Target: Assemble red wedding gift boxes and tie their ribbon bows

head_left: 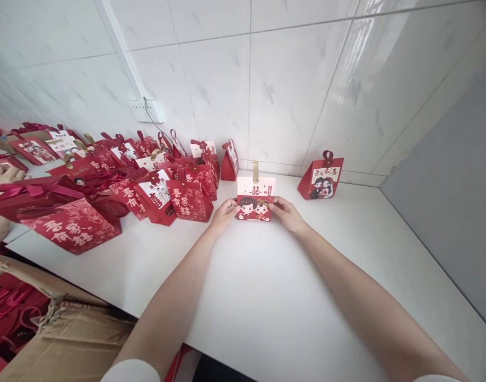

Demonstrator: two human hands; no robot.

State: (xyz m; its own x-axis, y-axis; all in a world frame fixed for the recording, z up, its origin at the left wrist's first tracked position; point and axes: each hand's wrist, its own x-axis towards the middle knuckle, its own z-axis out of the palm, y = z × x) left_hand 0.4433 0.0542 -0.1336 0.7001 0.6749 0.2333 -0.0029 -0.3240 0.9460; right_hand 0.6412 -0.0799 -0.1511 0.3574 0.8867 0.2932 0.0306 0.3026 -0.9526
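A small red and pink gift box [255, 208] with two cartoon faces and a gold ribbon loop on top stands upright between my hands at the middle of the white table. My left hand [226, 212] grips its left side, thumb in front. On the opposite edge, my right hand [286, 211] pinches it between thumb and fingers. Another red gift box [322, 179], with a printed couple and a dark red loop, stands apart to the right near the wall. Just behind and left, a narrow red gift box [230, 161] is seen from its side.
Several red gift boxes [189, 200] crowd the left of the white table [306, 297]. At far left is another person's hand [4, 178]. An open cardboard box [76, 339] with red items stands below the table's front left edge. A wall socket [146, 111] with a cable sits behind.
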